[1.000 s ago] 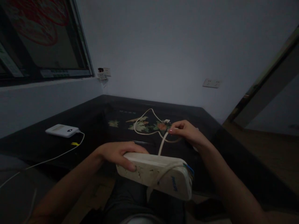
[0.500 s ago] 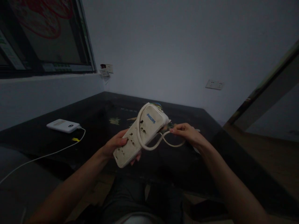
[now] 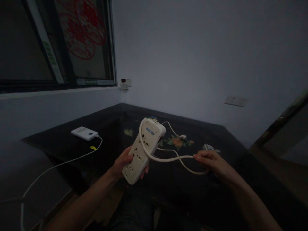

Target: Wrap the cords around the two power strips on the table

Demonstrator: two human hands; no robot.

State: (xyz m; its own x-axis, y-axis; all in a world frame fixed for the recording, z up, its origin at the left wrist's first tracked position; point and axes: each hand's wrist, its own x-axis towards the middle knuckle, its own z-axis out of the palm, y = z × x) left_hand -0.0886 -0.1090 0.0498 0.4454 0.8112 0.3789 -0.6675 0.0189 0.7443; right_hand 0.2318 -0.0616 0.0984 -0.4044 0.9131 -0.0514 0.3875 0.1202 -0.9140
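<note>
A white power strip (image 3: 141, 147) marked PHILIPS is tilted above the dark table, its sockets facing me. My left hand (image 3: 128, 163) is wrapped round its lower part, thumb on the socket face. Blue and other coloured wires (image 3: 152, 118) show at its top end. From there a white cord (image 3: 163, 159) loops down across the left side and front of the strip to the right. My right hand (image 3: 211, 162) pinches this cord between thumb and fingertips. Another stretch of cord curves below and behind, and a white plug end (image 3: 183, 137) lies farther back.
A white power bank (image 3: 84, 133) with a thin cable and yellow tag (image 3: 93, 148) lies on the left of the black table (image 3: 110, 118). A whitish object (image 3: 209, 147) sits behind my right hand. Wall sockets (image 3: 235, 101) and a window (image 3: 81, 41) are beyond.
The power strip has swung from lying sideways to pointing up and away, its sockets turned towards me. My right hand has drawn the cord rightward. The view has shifted left.
</note>
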